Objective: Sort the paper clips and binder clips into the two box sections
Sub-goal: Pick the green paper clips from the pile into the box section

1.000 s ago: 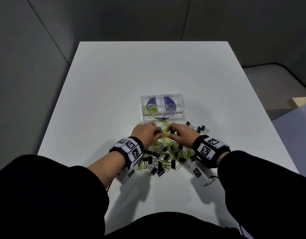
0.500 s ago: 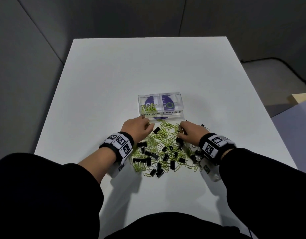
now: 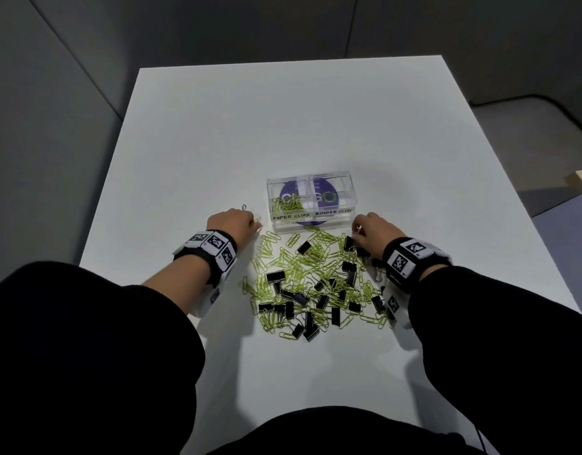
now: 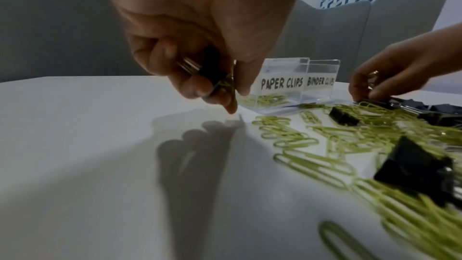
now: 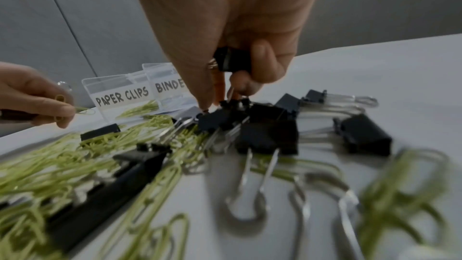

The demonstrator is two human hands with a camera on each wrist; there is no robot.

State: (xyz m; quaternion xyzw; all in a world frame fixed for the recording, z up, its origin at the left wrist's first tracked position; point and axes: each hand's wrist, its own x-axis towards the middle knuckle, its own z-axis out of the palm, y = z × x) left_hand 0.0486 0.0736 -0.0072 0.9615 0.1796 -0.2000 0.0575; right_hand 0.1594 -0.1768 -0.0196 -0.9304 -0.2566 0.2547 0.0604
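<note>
A clear two-section box (image 3: 345, 192) stands past the pile, its left section labelled PAPER CLIPS and its right BINDER CLIPS. Green paper clips (image 3: 288, 205) lie in the left section. A mixed pile (image 3: 315, 280) of green paper clips and black binder clips covers the table between my hands. Left of the box, my left hand (image 3: 247, 221) pinches a black binder clip (image 4: 212, 68) and a green paper clip (image 4: 231, 86) just above the table. At the box's right corner my right hand (image 3: 360, 229) grips a black binder clip (image 5: 232, 60), and its fingertips touch another binder clip (image 5: 220, 116) in the pile.
The white table (image 3: 283, 119) stretches far behind the box. Its left and right edges run close outside my wrists. My dark sleeves cover the near edge. Grey walls surround the table, and a grey seat (image 3: 545, 142) stands at the right.
Both hands have left the middle of the pile and spread apart. The left went out and forward to the box's left, the right out to the box's right corner.
</note>
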